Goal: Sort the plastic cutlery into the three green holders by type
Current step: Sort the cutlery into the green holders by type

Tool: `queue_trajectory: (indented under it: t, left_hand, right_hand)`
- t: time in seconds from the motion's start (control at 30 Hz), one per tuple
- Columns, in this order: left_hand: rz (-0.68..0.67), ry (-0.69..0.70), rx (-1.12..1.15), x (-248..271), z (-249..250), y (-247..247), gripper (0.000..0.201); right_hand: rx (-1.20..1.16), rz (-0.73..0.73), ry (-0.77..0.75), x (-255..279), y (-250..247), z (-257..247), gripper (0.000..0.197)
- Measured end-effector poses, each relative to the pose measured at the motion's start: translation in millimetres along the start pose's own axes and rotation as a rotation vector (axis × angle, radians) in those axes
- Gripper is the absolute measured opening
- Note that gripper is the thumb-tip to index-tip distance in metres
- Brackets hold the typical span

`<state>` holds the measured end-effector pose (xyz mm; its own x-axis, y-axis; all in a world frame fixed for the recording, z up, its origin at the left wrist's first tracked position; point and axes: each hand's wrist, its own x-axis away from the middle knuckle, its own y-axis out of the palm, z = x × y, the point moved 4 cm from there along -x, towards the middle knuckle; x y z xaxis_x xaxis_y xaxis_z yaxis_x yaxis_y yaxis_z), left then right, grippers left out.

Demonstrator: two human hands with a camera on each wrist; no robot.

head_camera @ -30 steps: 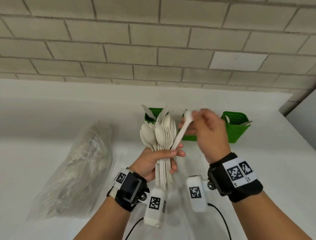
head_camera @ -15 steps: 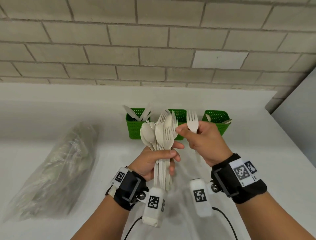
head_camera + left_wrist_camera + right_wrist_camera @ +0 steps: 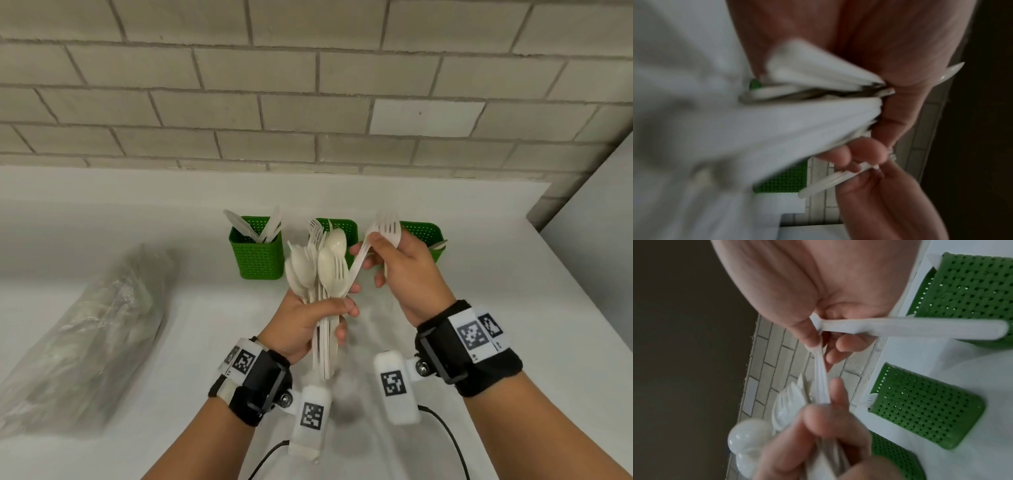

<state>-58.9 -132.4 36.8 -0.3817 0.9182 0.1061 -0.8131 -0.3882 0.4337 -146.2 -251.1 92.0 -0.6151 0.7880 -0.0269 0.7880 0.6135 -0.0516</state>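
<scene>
My left hand (image 3: 301, 329) grips a bundle of plastic cutlery (image 3: 323, 274), spoons and forks mixed, by the handles, heads fanned upward, with my fingers (image 3: 346, 306) wrapped round the handles; they poke out below my palm, above the counter (image 3: 513, 308). My right hand (image 3: 407, 274) holds two forks (image 3: 388, 228), thumb and fingers pinched on them just below the tines. In the right wrist view one fork handle runs sideways out from my grip while the other slants down toward the bundle, its end at my left fingertips. Both hands are raised off the counter, close together, in front of the middle holder.

The three green holders stand in a row near the back of the counter, short of the brick wall (image 3: 308, 102). The left holder (image 3: 255, 255) has knives leaning out of its top. The middle holder (image 3: 346, 229) is mostly hidden behind the bundle. The right holder (image 3: 428, 236) sits behind my right hand, with a white piece poking over its right rim. Narrow gaps separate the holders.

A clear plastic bag (image 3: 89, 335) lies lengthwise on the left of the counter, well apart from my hands. There is open counter between the bag and my left wrist, and more to the right of my right hand up to the counter's right edge.
</scene>
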Motion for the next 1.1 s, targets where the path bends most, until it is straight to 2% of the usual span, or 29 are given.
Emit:
queue_trajectory:
  t: [0.1, 0.17, 0.27, 0.43, 0.5, 0.7, 0.83, 0.97, 1.1]
  left_hand:
    - [0.004, 0.102, -0.152, -5.5, -1.8, 4.5, 0.018]
    - [-0.007, 0.098, -0.196, -7.7, -4.8, 5.9, 0.017]
    - [-0.011, 0.080, -0.198, -8.6, -9.6, 1.6, 0.018]
    - [0.055, -0.002, 0.003, -12.8, -10.9, -8.8, 0.029]
    - [0.054, -0.024, 0.065, -15.7, -8.8, -9.7, 0.029]
    - [0.095, -0.014, 0.169, -25.3, -7.2, -7.3, 0.022]
    - [0.110, 0.006, 0.192, -30.8, -11.8, -3.7, 0.027]
    - [0.081, -0.002, 0.084, -29.8, -24.2, 2.5, 0.030]
    - [0.092, -0.013, 0.049, -21.9, -32.9, -3.0, 0.025]
  right_hand:
    - [0.047, -0.056, -0.044, -0.1, 5.6, 3.1, 0.024]
    - [0.041, -0.087, -0.080, -1.0, 9.4, 5.3, 0.026]
    - [-0.044, 0.022, -0.028, -8.1, 2.3, 4.3, 0.026]
    - [-0.438, 0.216, 0.030, -34.3, -33.8, -25.4, 0.018]
    - [-0.478, 0.293, 0.039, -46.1, -48.1, -33.0, 0.017]
    - [-0.391, 0.391, -0.025, -63.4, -66.3, -36.8, 0.018]
    - [-0.219, 0.288, -0.079, -46.8, -36.4, -15.7, 0.023]
    - [0.048, 0.238, -0.149, -27.2, -1.4, 6.8, 0.023]
    - [0.082, 0.194, -0.164, -22.2, 12.0, 19.8, 0.022]
